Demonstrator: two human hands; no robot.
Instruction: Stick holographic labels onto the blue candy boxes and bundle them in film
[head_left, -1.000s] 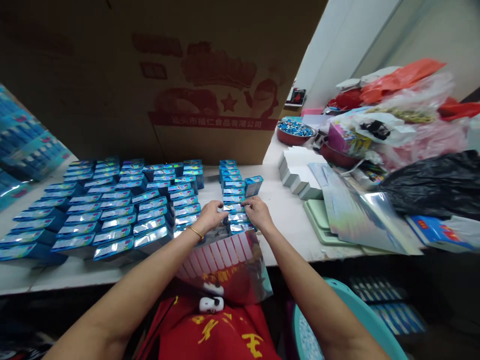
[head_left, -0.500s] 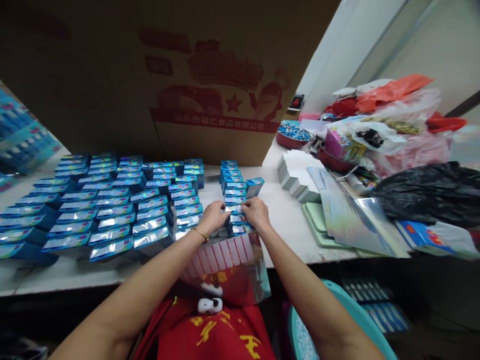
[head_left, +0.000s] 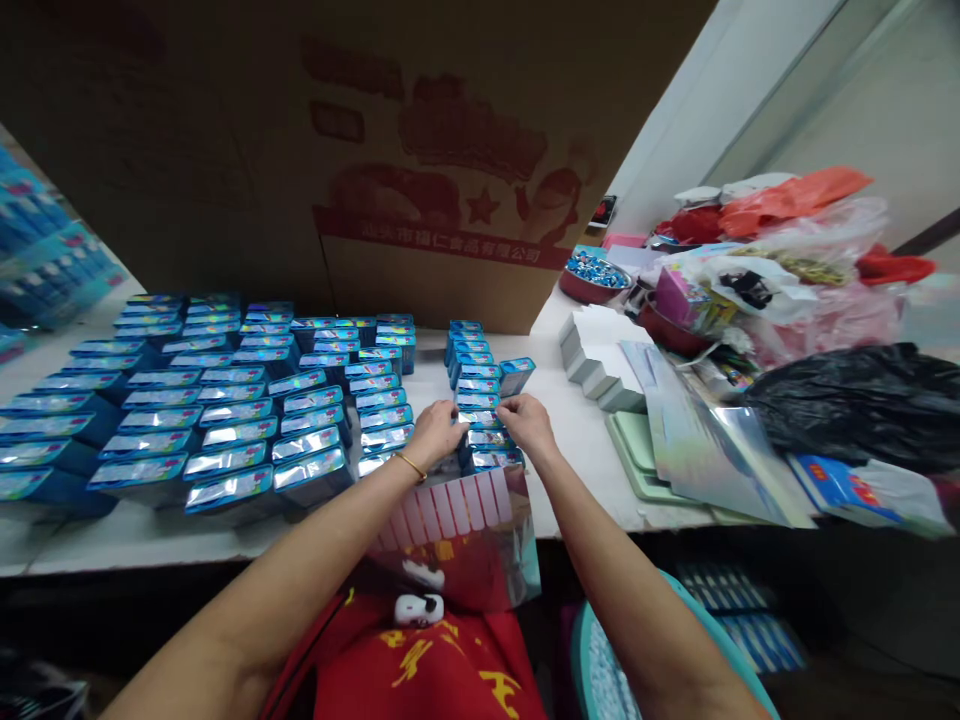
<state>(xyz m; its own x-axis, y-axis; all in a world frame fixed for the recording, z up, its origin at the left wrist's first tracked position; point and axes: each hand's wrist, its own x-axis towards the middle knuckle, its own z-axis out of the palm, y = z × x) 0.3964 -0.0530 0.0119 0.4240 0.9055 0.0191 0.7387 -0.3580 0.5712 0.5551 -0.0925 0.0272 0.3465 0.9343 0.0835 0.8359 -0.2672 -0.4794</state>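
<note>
My left hand (head_left: pixel 437 432) and my right hand (head_left: pixel 527 420) meet over a column of small blue boxes (head_left: pixel 477 386). Fingers of both hands are pinched at opposite ends of a thin, shiny sticker strip (head_left: pixel 478 419), which lies across the top of one box. My fingertips partly cover that box. Below my hands, a clear sheet with a row of pale strips (head_left: pixel 457 507) overhangs the table's front edge. One more blue box (head_left: pixel 516 375) stands just to the right of the column, beyond my right hand.
Several rows of blue boxes (head_left: pixel 232 435) fill the left of the table. A large cardboard carton (head_left: pixel 427 290) rises behind. To the right are white stacked pieces (head_left: pixel 600 350), shiny sheets (head_left: pixel 690 440), a red bowl (head_left: pixel 592 287) and a black plastic bag (head_left: pixel 862 400). A turquoise tub (head_left: pixel 705 625) stands below.
The view has shifted slightly, so most things sit a little further right. Both hands keep their pinch over the same box column, hardly moving against it.
</note>
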